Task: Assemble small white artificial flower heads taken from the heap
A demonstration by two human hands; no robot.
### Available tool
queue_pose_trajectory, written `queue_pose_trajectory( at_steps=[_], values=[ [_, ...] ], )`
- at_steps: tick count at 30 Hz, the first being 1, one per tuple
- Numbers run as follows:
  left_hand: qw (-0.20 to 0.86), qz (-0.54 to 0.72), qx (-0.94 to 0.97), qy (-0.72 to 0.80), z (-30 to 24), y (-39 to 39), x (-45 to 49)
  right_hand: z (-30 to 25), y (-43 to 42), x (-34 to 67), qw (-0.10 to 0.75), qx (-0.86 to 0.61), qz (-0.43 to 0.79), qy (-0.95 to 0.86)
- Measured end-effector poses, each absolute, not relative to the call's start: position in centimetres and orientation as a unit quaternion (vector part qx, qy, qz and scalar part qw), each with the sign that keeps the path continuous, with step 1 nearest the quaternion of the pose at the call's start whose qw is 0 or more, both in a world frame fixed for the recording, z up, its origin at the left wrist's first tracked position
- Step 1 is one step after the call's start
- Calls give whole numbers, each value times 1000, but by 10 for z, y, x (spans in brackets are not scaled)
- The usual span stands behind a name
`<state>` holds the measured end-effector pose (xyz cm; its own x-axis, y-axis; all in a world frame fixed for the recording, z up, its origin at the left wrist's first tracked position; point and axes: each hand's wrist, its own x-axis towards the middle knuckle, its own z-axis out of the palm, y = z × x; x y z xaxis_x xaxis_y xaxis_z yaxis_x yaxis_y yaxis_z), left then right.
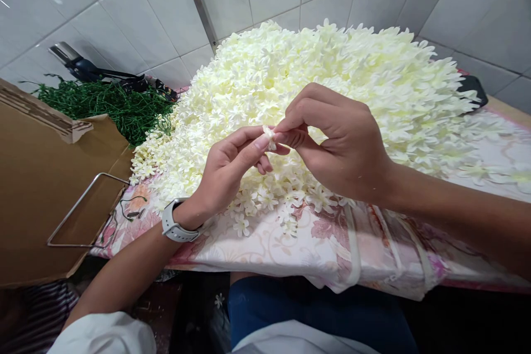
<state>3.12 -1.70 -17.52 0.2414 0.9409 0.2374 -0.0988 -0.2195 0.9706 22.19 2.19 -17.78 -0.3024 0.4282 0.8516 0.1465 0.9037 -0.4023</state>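
A small white flower [270,137] is pinched between my two hands, above the front of a big heap. My left hand [230,163], with a pale watch [176,221] on its wrist, grips it between thumb and fingers. From the right, the thumb and index finger of my right hand [336,144] close on the same flower; whether they hold a separate tiny piece is too small to tell. Behind and below lies the heap of white and pale yellow artificial flowers [265,77], with a few loose blossoms [240,224] along its near edge.
Green thin stems [112,105] are bunched at the left behind a cardboard box [50,188]. A metal wire frame [74,204] sticks out beside the box. Against the tiled wall rests a black device [83,69]. A flowered cloth [265,251] covers the table; a dark object [475,88] lies far right.
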Motion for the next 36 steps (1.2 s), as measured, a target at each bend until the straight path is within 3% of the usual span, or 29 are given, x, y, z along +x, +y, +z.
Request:
queue_pose_trajectory(
  at_steps=[36],
  values=[
    [513,521,570,374,-172,-17,35,-180,21,221,571,-153,123,-797]
  ],
)
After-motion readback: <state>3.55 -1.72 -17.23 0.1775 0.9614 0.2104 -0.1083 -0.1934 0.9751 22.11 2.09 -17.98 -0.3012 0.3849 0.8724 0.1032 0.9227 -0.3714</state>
